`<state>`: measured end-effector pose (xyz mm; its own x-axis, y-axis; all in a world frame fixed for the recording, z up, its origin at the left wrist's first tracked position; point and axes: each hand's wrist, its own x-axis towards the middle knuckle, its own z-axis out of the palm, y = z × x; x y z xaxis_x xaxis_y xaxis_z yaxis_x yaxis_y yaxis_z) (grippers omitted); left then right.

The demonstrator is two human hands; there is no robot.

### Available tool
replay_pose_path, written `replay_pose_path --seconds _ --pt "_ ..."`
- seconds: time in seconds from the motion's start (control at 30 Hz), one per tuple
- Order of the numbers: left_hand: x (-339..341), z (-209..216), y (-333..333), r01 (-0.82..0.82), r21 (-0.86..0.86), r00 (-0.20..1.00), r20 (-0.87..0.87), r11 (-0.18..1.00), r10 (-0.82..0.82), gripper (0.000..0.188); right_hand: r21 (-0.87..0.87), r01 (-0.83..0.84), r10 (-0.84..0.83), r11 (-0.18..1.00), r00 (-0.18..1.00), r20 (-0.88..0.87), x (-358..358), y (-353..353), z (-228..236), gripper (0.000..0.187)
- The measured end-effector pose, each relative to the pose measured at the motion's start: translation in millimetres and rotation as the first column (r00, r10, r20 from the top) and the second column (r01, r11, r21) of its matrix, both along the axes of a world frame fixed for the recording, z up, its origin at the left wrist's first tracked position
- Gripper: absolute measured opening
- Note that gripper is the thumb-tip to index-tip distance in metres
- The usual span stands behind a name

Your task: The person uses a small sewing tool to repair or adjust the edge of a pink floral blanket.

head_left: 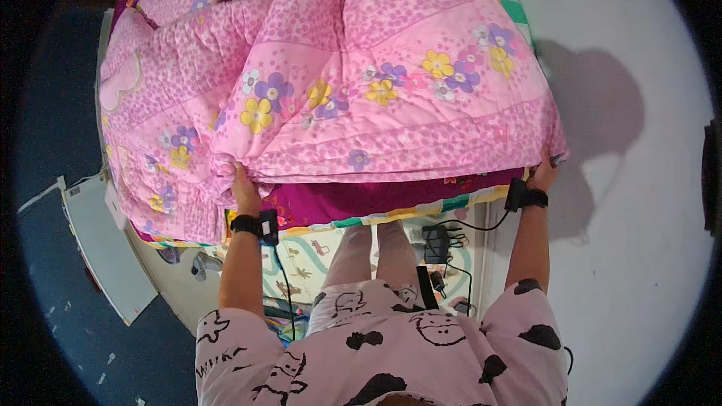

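While a white panel (109,244) shows at left, the L hand (244,189), w/ a black strap (245,224) on its wrist, has fingers clamped on the near edge of a pink flowered quilt (406,45), spread over a purple sheet (331,201) & rumpled at far left. Said edge runs nearly straight btwn hands; R hand (543,174) has fingers clamped on near R corner, by a white wall (624,240).
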<state>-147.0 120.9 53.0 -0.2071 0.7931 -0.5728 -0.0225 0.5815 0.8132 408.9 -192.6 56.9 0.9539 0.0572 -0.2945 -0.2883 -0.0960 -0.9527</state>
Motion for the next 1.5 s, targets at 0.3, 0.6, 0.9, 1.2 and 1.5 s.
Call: replay_pose_path --seconds 0.3,0.6,0.9,1.2,1.5 --pt "30 -42 -28 -0.12 -0.199 0.988 0.069 0.973 0.136 0.039 -0.35 0.167 -0.192 0.922 0.981 -0.038 -62 -42 -63 0.033" --pt "104 -55 -137 0.346 -0.125 0.881 0.385 0.93 -0.276 0.018 0.097 -0.345 0.347 0.934 0.803 -0.485 -235 17 -8 0.025" --pt "128 -56 -114 0.013 -0.398 0.695 0.663 0.917 0.278 0.018 -0.028 -0.866 0.841 0.499 0.492 -0.226 -290 108 5 0.028" --pt "124 -56 -120 0.085 -0.397 0.665 0.705 0.914 0.244 0.03 -0.44 -0.861 0.944 0.254 0.32 -0.082 -301 139 -4 0.025" --pt "128 -47 -120 0.075 -0.379 0.636 0.73 0.922 0.249 0.029 -0.489 -0.851 0.961 0.193 0.263 -0.079 -295 136 -17 0.026"
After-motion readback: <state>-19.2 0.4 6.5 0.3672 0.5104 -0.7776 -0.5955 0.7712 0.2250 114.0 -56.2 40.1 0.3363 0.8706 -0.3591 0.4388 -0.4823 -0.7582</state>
